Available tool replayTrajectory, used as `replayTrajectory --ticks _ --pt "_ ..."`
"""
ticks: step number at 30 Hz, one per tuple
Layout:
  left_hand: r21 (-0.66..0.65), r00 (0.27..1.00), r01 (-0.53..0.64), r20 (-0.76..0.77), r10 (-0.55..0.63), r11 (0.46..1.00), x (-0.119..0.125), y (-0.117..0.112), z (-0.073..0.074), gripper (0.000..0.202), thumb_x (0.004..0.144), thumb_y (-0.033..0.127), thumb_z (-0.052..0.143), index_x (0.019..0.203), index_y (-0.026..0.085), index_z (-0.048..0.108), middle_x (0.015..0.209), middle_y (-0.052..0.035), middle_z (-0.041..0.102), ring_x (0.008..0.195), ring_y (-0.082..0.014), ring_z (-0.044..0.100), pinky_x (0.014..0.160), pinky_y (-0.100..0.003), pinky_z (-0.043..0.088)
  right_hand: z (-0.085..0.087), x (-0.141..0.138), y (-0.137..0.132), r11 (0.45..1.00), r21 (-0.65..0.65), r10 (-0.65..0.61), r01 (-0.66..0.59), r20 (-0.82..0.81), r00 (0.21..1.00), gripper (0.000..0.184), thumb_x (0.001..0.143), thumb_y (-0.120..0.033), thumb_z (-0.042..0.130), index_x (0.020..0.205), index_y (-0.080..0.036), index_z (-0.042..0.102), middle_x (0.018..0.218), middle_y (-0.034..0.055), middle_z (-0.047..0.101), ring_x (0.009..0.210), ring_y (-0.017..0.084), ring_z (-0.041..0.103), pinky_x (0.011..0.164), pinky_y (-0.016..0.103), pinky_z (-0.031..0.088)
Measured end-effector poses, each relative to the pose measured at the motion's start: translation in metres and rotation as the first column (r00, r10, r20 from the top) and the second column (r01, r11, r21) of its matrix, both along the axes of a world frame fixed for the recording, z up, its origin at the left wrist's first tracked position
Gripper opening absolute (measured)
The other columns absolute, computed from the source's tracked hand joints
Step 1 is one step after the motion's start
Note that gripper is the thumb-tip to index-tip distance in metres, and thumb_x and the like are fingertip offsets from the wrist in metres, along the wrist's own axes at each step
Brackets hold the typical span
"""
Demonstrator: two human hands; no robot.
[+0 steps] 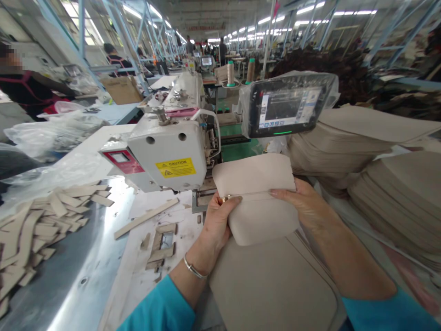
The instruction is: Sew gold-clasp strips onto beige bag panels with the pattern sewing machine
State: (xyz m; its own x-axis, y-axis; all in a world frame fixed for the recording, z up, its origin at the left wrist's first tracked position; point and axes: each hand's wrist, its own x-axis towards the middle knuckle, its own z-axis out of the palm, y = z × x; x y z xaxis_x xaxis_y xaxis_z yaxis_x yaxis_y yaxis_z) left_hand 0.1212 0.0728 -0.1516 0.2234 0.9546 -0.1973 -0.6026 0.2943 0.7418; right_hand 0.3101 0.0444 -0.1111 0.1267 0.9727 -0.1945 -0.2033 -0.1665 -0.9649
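Observation:
A beige leather-like panel [258, 177] with rounded corners and a seam or fold across its middle is held up between both hands. My left hand [218, 216] grips its left edge, thumb on top near the crosswise line. On the opposite edge, my right hand [305, 200] pinches the panel with its thumb over the front; its other fingers are hidden behind. Below lies a stack of larger beige panels [272, 280]. Just beyond my left hand stands a white sewing machine [165, 142] with a yellow caution label.
Loose beige strips [51, 220] are heaped on the metal tabletop at left, and a single strip [146, 218] lies nearer. A plastic-wrapped control screen [287, 108] stands behind the panel. Tall panel stacks [399, 197] fill the right side. A co-worker [27, 87] sits at far left.

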Motion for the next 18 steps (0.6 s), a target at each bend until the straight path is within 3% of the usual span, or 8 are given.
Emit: replayTrajectory --ticks 8,18 --pt "-0.029 1.000 0.011 0.005 -0.011 1.000 0.0002 0.0013 -0.0002 0.043 0.057 0.021 0.086 0.093 0.016 0.062 0.079 -0.0011 0.071 0.062 -0.0134 0.064 0.059 -0.024 0.054 0.0028 0.0054 -0.0028 0.999 0.001 0.039 -0.039 -0.002 0.999 0.046 0.066 -0.031 0.080 0.108 -0.016 0.068 0.096 0.0089 0.076 0.074 0.022 0.070 0.067 0.031 0.053" --pt "-0.039 0.999 0.032 -0.020 -0.032 0.999 -0.0014 0.0026 -0.0023 0.041 0.057 0.021 0.086 0.090 0.015 0.063 0.076 -0.0019 0.070 0.061 -0.0142 0.063 0.056 -0.024 0.052 0.0022 0.0088 -0.0057 1.000 -0.016 -0.012 0.010 -0.099 0.995 0.034 0.066 -0.024 0.078 0.099 -0.016 0.071 0.086 0.0052 0.077 0.067 0.017 0.068 0.063 0.025 0.050"
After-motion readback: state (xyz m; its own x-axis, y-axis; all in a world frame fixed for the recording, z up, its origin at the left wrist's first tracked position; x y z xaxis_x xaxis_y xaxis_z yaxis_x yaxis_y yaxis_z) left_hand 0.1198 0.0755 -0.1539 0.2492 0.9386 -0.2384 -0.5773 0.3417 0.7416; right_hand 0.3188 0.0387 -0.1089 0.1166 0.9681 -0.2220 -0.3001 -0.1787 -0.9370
